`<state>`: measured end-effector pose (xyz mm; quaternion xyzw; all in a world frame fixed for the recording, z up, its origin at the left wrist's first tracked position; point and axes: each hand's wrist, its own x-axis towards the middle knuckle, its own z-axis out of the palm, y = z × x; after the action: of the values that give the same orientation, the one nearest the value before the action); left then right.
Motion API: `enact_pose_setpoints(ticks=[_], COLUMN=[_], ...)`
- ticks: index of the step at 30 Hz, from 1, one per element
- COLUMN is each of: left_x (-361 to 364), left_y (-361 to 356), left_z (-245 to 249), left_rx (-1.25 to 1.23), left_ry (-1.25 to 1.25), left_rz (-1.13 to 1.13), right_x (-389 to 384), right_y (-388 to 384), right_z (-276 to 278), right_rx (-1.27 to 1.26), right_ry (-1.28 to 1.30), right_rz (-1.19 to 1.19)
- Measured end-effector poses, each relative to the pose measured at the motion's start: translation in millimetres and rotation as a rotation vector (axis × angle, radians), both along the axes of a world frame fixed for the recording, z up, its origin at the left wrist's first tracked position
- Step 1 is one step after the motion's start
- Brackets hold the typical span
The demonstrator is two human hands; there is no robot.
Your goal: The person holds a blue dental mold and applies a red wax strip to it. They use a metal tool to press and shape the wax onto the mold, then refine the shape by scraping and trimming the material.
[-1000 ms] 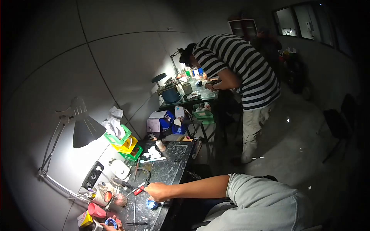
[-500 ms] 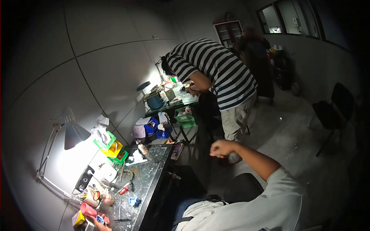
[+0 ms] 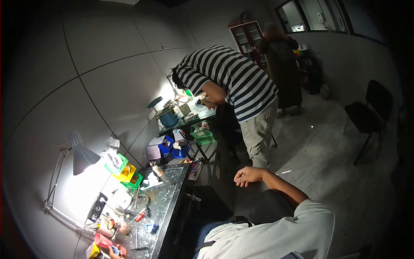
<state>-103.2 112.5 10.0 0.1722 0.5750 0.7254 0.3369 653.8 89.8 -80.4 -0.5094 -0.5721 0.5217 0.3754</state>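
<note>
Lifted off the red-handled tool (image 3: 139, 214) on the dark speckled counter (image 3: 167, 195), the right hand (image 3: 248, 175) hangs loosely curled and empty, while the left hand (image 3: 113, 254) pinches a small blue piece (image 3: 114, 248).

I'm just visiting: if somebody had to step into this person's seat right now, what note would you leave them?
Left hand: at the bench's near corner, fingers closed on a small blue piece, mostly cut off by the frame edge.
Right hand: in the air, away from the bench, loosely curled, empty.
On the dark speckled benchtop: a second small blue piece, a red-handled tool and a pink plastic cup, beside the lit desk lamp.
Done: one blue piece is in hand. Left: the other lies loose, the tool not in hand.
</note>
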Motion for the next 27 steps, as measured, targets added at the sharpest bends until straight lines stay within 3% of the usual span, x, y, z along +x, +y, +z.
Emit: enact_pose_setpoints(ticks=[1,2,4,18,27], left_x=[-4,-15,-20,-20,-25], left_y=[-11,-7,-2,13,13], left_z=[-10,-16,-18,-14,-23], left_rx=[0.258,0.268,0.231,0.206,0.204], left_ry=[-0.077,-0.072,-0.07,-0.054,-0.055], left_rz=[-0.143,-0.185,-0.184,-0.188,-0.185], right_x=[0,1,7,4,1], right_y=[-6,-7,-7,-8,-3], right_z=[7,7,3,4,2], right_rx=[0.009,0.009,-0.143,-0.135,-0.14], right_ry=[0.052,0.052,-0.032,0.007,0.045], right_rz=[0.051,0.048,0.025,-0.015,0.084])
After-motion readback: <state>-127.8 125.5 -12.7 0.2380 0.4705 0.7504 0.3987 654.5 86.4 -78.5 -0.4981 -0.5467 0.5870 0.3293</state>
